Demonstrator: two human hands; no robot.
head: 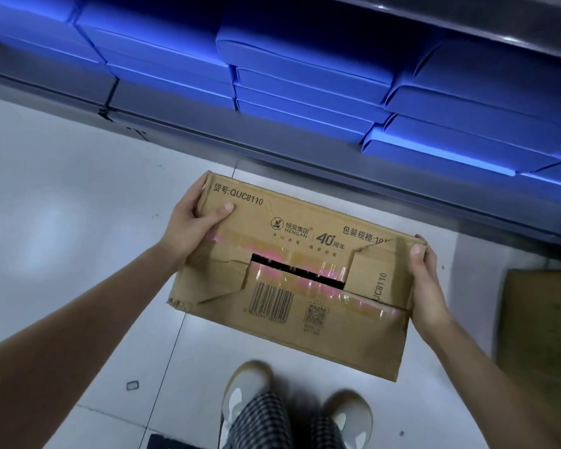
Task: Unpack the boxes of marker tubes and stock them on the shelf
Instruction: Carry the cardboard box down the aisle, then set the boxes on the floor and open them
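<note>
A brown cardboard box (292, 273) with printed text and a barcode hangs above the white floor, held at both ends. My left hand (191, 225) grips its far left corner, thumb on top. My right hand (425, 280) grips its right end, thumb on the top edge. The top flaps are closed, torn and taped, with a dark slot open in the middle. Nothing of the contents shows. The shelf (305, 147) runs across the view just beyond the box.
Stacks of flat blue boxes (305, 82) fill the low grey shelf. Another cardboard box (541, 335) stands on the floor at the right. My two shoes (250, 393) are below the held box. A dark object (172, 442) lies at the bottom edge.
</note>
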